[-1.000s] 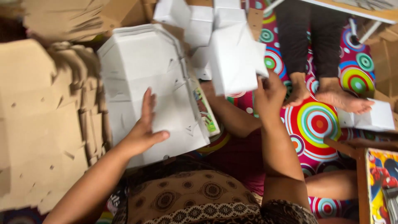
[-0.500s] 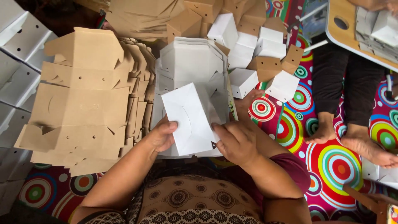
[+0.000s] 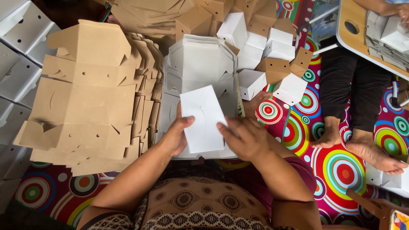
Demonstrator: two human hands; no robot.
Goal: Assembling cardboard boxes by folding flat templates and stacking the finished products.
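White box blank [image 3: 202,119], a flat die-cut sheet of card, is held between both hands just above the person's lap and over the stack of white blanks [image 3: 200,64] beyond them. The left hand [image 3: 177,136] pinches its left edge, thumb on top; the right hand [image 3: 243,138] grips the lower right edge with fingers spread on the face. The sheet looks unfolded or only lightly creased, so the step in hand seems to be the start of folding one box. Next the panels would need bending along their creases and the tabs tucking in. Left of the left hand lies a pile of brown blanks [image 3: 85,98]; beyond the right hand sit finished boxes [image 3: 272,51] on a mat with bright rings [image 3: 341,170].
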